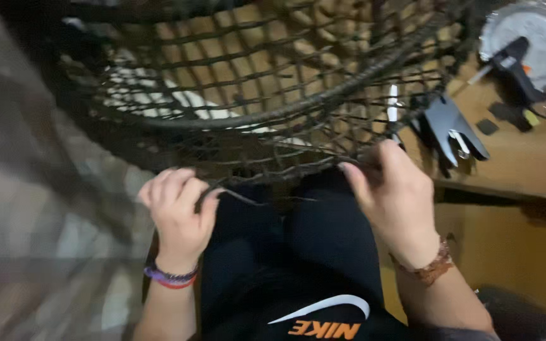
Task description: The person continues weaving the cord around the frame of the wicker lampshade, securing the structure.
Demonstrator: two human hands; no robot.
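Observation:
A large dark woven mesh basket (254, 82) of wire or cord fills the upper half of the head view, its rim tilted toward me over my lap. My left hand (178, 211) pinches a loose dark strand (238, 197) at the basket's lower edge, fingers curled on it. My right hand (393, 192) grips the lower rim of the mesh on the right, thumb and fingers closed on the weave. A purple and red band is on my left wrist, a brown beaded one on my right.
A wooden bench top (513, 164) lies to the right, bearing black pliers (453, 129), a round metal tin (529, 38) and small dark bits. My black-clad legs (298, 265) are below the basket. The left side is blurred floor.

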